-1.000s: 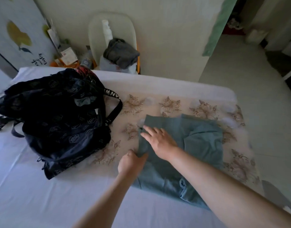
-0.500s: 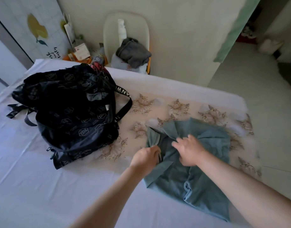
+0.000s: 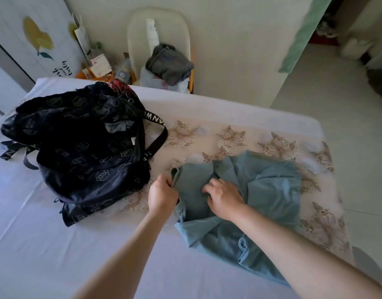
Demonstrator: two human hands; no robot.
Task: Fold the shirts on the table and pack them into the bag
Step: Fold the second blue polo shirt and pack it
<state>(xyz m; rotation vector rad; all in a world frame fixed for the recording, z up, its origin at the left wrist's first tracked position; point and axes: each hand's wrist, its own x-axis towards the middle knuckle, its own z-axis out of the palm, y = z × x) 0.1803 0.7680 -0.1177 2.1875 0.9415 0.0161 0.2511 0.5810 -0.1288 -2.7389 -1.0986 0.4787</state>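
- My left hand grips the left edge of the blue-green shirt, fingers curled round the cloth.
- My right hand pinches a fold at its middle.
- The shirt lies half folded on the table, near the dark bag.

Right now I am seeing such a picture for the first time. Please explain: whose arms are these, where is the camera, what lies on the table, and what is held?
There is no machine here. The two bare arms belong to a person, and the camera sits on that person's head, looking forward and down. On the table, partly covered by a flowered cloth, lie a black patterned backpack on the left and a blue-green shirt on the right. The left hand grips the shirt's left edge. The right hand has its fingers curled into the cloth near the middle. The shirt is only partly folded.
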